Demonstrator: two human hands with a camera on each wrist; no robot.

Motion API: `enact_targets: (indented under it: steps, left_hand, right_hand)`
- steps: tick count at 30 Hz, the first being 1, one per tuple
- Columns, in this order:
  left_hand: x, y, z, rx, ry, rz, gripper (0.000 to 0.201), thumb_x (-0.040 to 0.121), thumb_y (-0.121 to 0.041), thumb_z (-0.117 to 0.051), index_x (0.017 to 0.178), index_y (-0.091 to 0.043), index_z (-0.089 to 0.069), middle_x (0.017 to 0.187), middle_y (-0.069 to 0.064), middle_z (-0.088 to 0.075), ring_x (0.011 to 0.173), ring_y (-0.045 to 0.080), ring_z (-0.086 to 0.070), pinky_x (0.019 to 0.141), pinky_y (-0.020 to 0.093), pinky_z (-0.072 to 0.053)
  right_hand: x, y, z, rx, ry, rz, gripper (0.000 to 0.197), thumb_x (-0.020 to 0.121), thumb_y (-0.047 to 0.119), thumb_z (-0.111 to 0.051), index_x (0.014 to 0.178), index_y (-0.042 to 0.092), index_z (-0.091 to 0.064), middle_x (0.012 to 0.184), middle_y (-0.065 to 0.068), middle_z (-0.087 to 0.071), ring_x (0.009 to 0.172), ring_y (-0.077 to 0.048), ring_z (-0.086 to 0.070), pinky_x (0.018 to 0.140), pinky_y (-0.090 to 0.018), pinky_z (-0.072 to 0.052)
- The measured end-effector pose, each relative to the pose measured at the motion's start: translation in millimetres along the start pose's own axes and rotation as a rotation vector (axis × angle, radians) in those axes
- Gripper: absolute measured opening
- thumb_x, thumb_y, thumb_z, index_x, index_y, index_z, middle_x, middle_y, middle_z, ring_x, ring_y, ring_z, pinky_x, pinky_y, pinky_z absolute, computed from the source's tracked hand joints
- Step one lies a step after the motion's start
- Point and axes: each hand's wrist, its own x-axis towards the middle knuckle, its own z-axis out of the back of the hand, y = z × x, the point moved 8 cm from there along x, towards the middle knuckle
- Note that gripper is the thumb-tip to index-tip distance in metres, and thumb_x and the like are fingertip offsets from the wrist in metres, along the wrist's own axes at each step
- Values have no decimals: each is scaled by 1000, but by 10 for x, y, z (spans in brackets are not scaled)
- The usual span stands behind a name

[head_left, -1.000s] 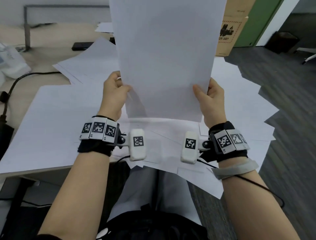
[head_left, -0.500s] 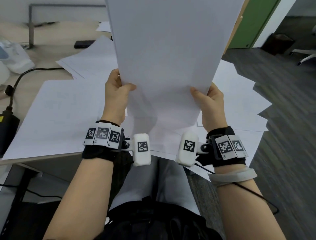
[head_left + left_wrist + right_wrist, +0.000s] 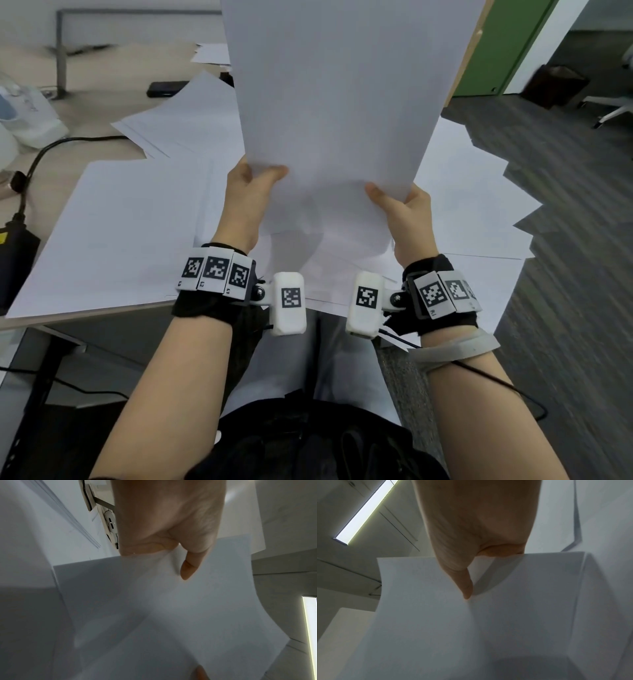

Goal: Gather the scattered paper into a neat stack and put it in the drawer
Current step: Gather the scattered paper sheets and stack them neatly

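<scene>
Since a second ago both hands have drawn closer to the body and the held stack of paper (image 3: pixel 335 102) has tipped up steeper, now hiding the cardboard box that showed behind it. Nearest, the left hand (image 3: pixel 248 202) grasps the stack's lower left corner, thumb laid on the near face and fingers hidden behind; the left wrist view shows that thumb (image 3: pixel 189 568) pressed flat on the sheet. Just across, the right hand (image 3: pixel 407 219) grasps the lower right corner the same way, its thumb (image 3: pixel 465 586) on the near face. Held between them, the stack stands nearly upright above the near edge of the tabletop (image 3: pixel 102 313), its bottom edge lifted clear of the surface. Beneath and beyond it, loose sheets (image 3: pixel 130 226) lie fanned over the tabletop, some overhanging its right edge (image 3: pixel 486 192) above the grey floor (image 3: pixel 568 240). Toward the left edge a black cable (image 3: pixel 41 157) runs to a dark adapter (image 3: pixel 15 246), with a white device (image 3: pixel 30 116) further back. Near the far edge sits a small black object (image 3: pixel 168 88), and past the right far corner a green door (image 3: pixel 503 48) shows.
</scene>
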Motion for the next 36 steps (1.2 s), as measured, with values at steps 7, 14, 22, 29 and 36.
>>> enact_targets:
  steps: [7,14,22,29,36]
  left_hand:
    - [33,-67,-162,6,53,9,14,92,-12,-57,98,-24,-57,101,-5,-66,97,13,-63,89,28,-49]
    - [133,416,-37,396,-15,186,35,99,-20,-39,131,-11,-49,132,2,-51,119,21,-47,97,30,-37]
    - [153,668,32,757,-9,334,41,88,-12,-39,125,-4,-54,134,15,-52,129,35,-38,106,43,-33]
    - [116,747,-98,763,48,334,39,90,-13,-49,129,-18,-52,131,2,-50,134,23,-26,110,39,-31]
    - [-10,768,-260,450,181,388,17,80,9,-62,93,-2,-60,96,15,-60,78,29,-62,72,36,-59]
  right_hand:
    - [70,167,260,-26,-99,81,11,88,3,-63,93,12,-65,84,4,-70,75,-9,-65,70,-23,-54]
    - [86,-21,701,-112,-239,-21,22,86,-3,-60,69,12,-61,61,8,-62,56,-6,-55,58,-20,-47]
    - [83,-509,1046,-381,-306,-269,15,76,7,-63,65,7,-52,67,-9,-49,68,-18,-43,64,-31,-36]
    - [47,-664,1127,-438,-291,-340,23,81,8,-64,62,11,-53,69,-5,-57,70,-22,-51,68,-30,-42]
    - [34,-685,1138,-408,-303,-367,15,80,8,-66,83,-7,-63,81,-11,-60,73,-22,-53,70,-32,-43]
